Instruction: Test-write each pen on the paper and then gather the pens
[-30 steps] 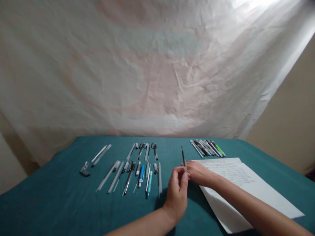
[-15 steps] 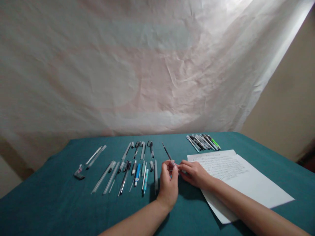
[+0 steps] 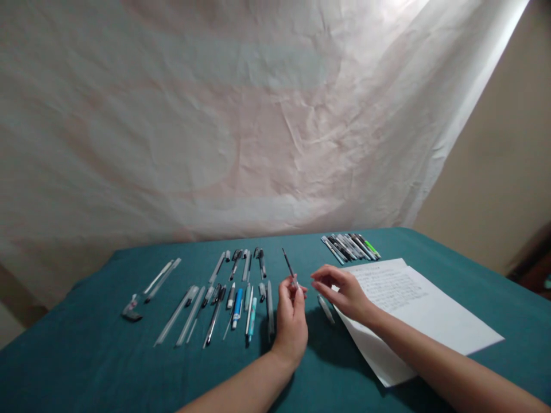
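My left hand [image 3: 291, 321] is closed around a thin dark pen refill [image 3: 287, 261], which points up and away from me above the green cloth. Part of the refill is hidden by the fingers. My right hand [image 3: 338, 289] hovers to the right with curved fingers slightly apart and nothing seen in them. Just below it, a short pale pen piece [image 3: 326, 310] lies on the cloth, beside the written paper sheets [image 3: 434, 310]. Left of my left hand lies a clear pen barrel [image 3: 270, 310] with a small cap [image 3: 262, 291] next to it.
Two rows of taken-apart pens, including a blue pen [image 3: 237, 308] and a turquoise pen [image 3: 252, 321], lie to the left. Several whole pens [image 3: 350, 246] sit side by side at the back right. A crumpled wrapper [image 3: 131, 310] rests at far left.
My right hand has come away from the left hand and its fingers have parted. A short pale pen piece now shows on the cloth below it. The left hand still holds the refill.
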{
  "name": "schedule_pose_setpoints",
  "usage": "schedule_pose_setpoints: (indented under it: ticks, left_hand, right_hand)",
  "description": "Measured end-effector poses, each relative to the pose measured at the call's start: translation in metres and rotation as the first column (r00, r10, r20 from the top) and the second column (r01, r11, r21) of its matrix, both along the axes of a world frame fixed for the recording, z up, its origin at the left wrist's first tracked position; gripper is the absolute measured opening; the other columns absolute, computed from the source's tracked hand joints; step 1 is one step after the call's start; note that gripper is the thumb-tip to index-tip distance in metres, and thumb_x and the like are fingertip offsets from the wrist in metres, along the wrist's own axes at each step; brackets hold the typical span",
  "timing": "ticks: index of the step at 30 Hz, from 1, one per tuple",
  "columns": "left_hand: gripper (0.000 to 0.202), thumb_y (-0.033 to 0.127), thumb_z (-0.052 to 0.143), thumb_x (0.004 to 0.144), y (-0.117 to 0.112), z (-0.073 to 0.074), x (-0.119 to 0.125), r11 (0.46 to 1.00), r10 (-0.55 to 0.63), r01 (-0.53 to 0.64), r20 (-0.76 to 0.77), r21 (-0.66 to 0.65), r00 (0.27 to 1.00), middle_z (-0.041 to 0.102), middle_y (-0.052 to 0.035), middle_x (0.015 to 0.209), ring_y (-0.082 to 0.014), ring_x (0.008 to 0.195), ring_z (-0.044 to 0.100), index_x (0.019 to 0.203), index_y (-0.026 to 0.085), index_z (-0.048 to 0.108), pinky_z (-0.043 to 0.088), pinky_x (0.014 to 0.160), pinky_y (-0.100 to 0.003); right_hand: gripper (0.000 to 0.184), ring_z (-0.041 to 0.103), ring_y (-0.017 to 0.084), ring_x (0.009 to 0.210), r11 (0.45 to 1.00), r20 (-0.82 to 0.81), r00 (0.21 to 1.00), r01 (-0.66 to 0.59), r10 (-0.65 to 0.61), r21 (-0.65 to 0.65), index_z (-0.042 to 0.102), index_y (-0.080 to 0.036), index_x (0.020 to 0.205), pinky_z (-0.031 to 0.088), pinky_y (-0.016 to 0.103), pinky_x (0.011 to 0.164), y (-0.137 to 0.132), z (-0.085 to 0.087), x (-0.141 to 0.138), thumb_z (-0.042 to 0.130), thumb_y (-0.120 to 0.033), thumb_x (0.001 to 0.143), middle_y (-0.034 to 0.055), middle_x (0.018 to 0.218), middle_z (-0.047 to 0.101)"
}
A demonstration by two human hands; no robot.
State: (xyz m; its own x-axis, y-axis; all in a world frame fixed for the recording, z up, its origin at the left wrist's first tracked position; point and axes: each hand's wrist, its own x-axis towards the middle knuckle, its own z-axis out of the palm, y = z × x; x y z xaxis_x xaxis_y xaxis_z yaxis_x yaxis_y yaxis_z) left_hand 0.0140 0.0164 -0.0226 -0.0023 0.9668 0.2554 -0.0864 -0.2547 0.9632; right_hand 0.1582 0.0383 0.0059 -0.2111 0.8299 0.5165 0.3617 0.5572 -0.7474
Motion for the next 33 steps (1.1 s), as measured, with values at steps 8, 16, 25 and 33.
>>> schedule_pose_setpoints:
  ticks: [8,16,25,33]
  left_hand:
    - [0.03,0.036,0.044,0.083,-0.007,0.003,0.005,0.987,-0.156,0.16,-0.142,0.022,0.978,0.056,-0.0068,0.1,-0.0169,0.091,0.052,0.107,0.019,0.05,0.037,0.083,-0.03]
    - [0.033,0.038,0.045,0.082,-0.01,0.008,0.005,0.98,-0.186,0.196,-0.22,0.024,0.957,0.059,-0.0065,0.099,-0.0176,0.09,0.052,0.107,0.019,0.053,0.038,0.08,-0.029]
    - [0.031,0.036,0.044,0.082,-0.01,0.008,0.004,0.98,-0.174,0.192,-0.255,0.047,0.951,0.059,-0.0063,0.098,-0.0176,0.089,0.052,0.107,0.019,0.054,0.038,0.08,-0.029]
    - [0.032,0.037,0.046,0.081,-0.01,0.008,0.004,0.983,-0.166,0.181,-0.23,0.043,0.959,0.059,-0.0063,0.098,-0.018,0.088,0.052,0.106,0.019,0.055,0.038,0.08,-0.03]
  right_hand:
    - [0.023,0.052,0.01,0.057,0.977,-0.376,0.902,0.204,-0.214,-0.067,0.06,-0.016,0.081,0.042,0.022,0.049,0.008,0.044,0.025,0.065,-0.035,0.069,0.0027,0.071,0.06]
    - [0.026,0.06,0.016,0.072,0.975,-0.401,0.891,0.222,-0.213,-0.023,0.063,-0.017,0.084,0.047,0.03,0.066,0.0,0.059,0.028,0.068,-0.035,0.066,0.0061,0.082,0.065]
    - [0.025,0.06,0.017,0.077,0.986,-0.372,0.914,0.165,-0.162,-0.024,0.061,-0.017,0.085,0.046,0.031,0.072,-0.001,0.058,0.028,0.067,-0.034,0.068,0.0065,0.085,0.065]
    - [0.028,0.059,0.016,0.072,0.993,-0.268,0.956,0.107,-0.118,-0.056,0.061,-0.016,0.087,0.047,0.03,0.067,0.0,0.053,0.026,0.065,-0.036,0.069,0.0052,0.079,0.064]
